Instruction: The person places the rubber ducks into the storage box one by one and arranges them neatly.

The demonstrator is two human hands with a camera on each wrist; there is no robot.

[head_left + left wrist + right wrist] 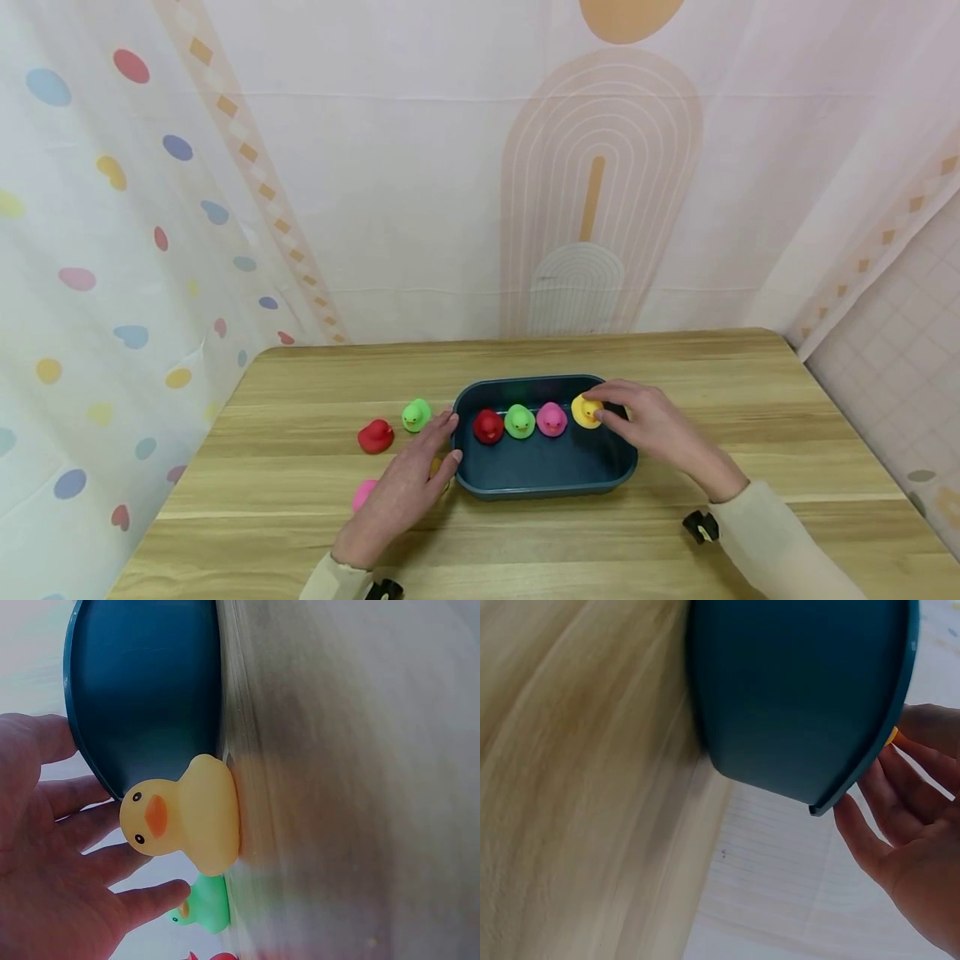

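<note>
A dark blue tub (525, 477) holds a row of rubber ducks: a red duck (489, 427), a green duck (520, 422), a pink duck (552, 419) and, at the right end, a yellow duck (585, 412). My right hand (656, 425) reaches over the tub's right rim and pinches that yellow duck between thumb and fingers. At the left rim, the spread fingers of my left hand (405, 483) touch the tub. Beneath this hand another yellow duck (206, 817) stands on the table, mostly hidden in the head view.
Left of the tub on the wooden table (300, 533) are a second green duck (416, 415), a second red duck (376, 436) and a second pink duck (363, 493), partly covered by the left hand. A patterned curtain (420, 208) hangs behind the table.
</note>
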